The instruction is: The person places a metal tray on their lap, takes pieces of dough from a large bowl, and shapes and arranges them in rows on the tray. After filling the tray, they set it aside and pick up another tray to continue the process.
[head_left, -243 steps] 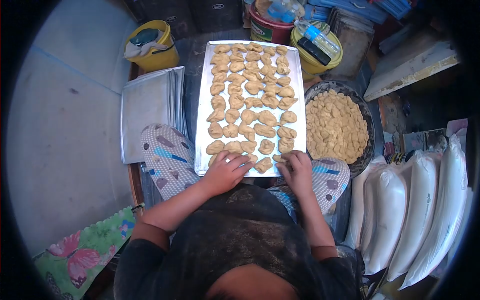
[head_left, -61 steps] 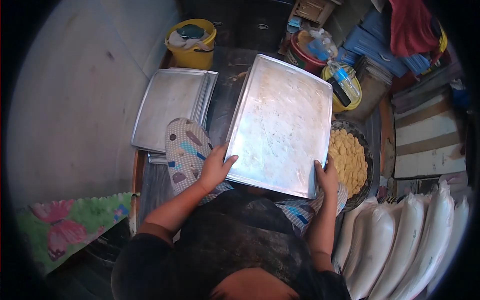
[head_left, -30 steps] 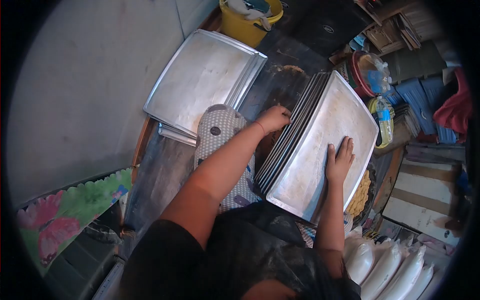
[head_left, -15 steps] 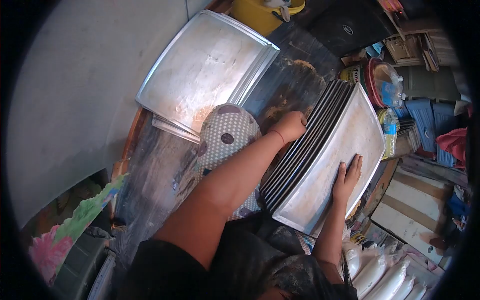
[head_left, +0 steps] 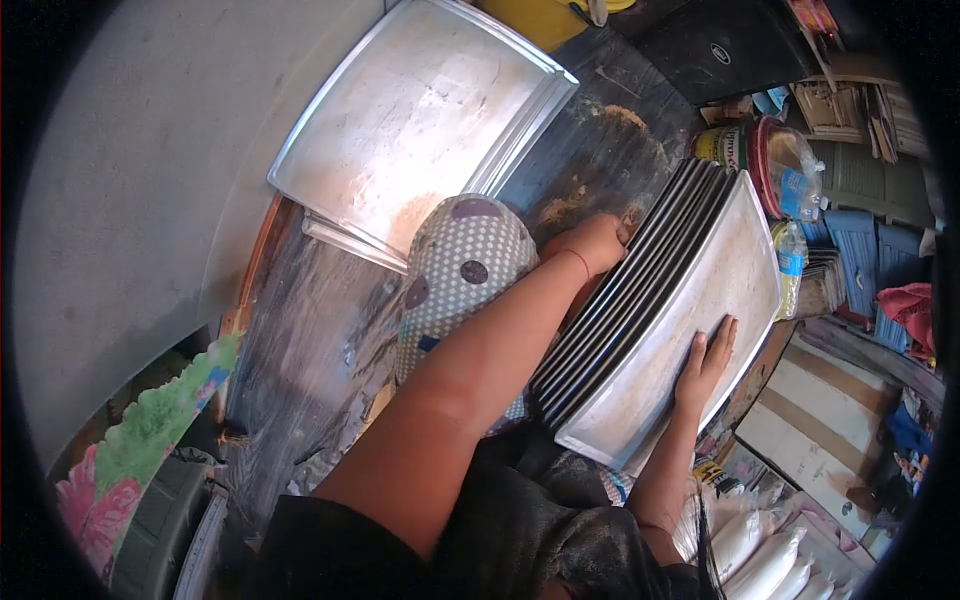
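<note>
A stack of several metal trays (head_left: 745, 265) stands on its side, tilted, the outermost tray's broad face turned up to the right. My left hand (head_left: 600, 243), a red cord at its wrist, is closed at the left edges of these trays; what its fingers hold is hidden. My right hand (head_left: 706, 365) lies flat on the outer tray's face, fingers spread and holding nothing. Beyond my knee, covered in dotted cloth (head_left: 455, 245), another pile of metal trays (head_left: 410, 125) lies flat.
A grey wall (head_left: 150, 200) rises at left. A yellow container (head_left: 535, 22) and a black case (head_left: 715, 50) are at the top. Water bottles (head_left: 790, 262), tubs and blue plastic items (head_left: 853, 262) line the right. Filled white bags (head_left: 738, 540) lie at lower right.
The view has shifted a little. My left hand is still closed at the tray edges, and my right hand remains flat on the outer tray.
</note>
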`<state>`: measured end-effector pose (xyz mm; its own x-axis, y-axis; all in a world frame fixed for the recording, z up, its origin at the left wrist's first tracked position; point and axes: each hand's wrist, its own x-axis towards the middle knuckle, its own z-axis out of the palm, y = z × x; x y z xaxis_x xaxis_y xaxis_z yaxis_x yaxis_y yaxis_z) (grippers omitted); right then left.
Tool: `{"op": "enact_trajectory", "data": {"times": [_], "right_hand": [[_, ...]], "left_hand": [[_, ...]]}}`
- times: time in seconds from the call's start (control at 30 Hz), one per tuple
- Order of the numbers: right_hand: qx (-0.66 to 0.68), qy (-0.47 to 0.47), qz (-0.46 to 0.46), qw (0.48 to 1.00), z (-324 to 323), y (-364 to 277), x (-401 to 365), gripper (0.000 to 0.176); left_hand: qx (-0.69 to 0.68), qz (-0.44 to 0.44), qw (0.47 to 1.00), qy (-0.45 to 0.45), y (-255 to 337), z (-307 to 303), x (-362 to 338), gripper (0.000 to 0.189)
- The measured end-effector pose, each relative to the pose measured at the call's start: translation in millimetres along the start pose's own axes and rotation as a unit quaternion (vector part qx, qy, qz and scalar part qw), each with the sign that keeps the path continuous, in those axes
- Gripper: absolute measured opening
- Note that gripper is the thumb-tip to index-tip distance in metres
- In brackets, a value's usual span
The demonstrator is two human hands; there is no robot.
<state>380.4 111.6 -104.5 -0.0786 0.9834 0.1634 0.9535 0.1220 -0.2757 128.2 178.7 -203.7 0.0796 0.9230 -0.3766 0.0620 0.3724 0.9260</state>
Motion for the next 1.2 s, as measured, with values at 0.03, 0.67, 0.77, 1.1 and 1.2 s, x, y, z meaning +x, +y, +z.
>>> {"op": "enact_trajectory", "data": {"times": [0.03, 0.67, 0.77, 1.1, 1.2], "right_hand": [[0.0, -0.002, -0.002, 1.0, 0.3, 0.4, 0.0, 0.06], [-0.004, 0.003, -0.004, 1.0, 0.5, 4.0, 1.4, 0.06], [-0.003, 0.004, -0.004, 1.0, -0.2, 2.8, 1.4, 0.06], [0.0, 0.008, -0.005, 1.0, -0.3, 2.7, 1.9, 0.059], [-0.001, 0.008, -0.007, 1.0, -1.1, 1.9, 1.9, 0.059]], "left_hand": [[-0.002, -0.001, 1.0, 0.001, -1.8, 0.7, 0.4, 0.025], [0.013, 0.039, 0.999, 0.013, -2.5, 7.5, 3.4, 0.013], [0.016, 0.051, 0.998, 0.029, -4.4, 10.6, 3.3, 0.013], [0.01, 0.031, 0.999, 0.003, 4.3, 7.8, 2.7, 0.01], [-0.016, 0.006, 1.0, 0.021, 13.4, 5.5, -1.5, 0.019]]}}
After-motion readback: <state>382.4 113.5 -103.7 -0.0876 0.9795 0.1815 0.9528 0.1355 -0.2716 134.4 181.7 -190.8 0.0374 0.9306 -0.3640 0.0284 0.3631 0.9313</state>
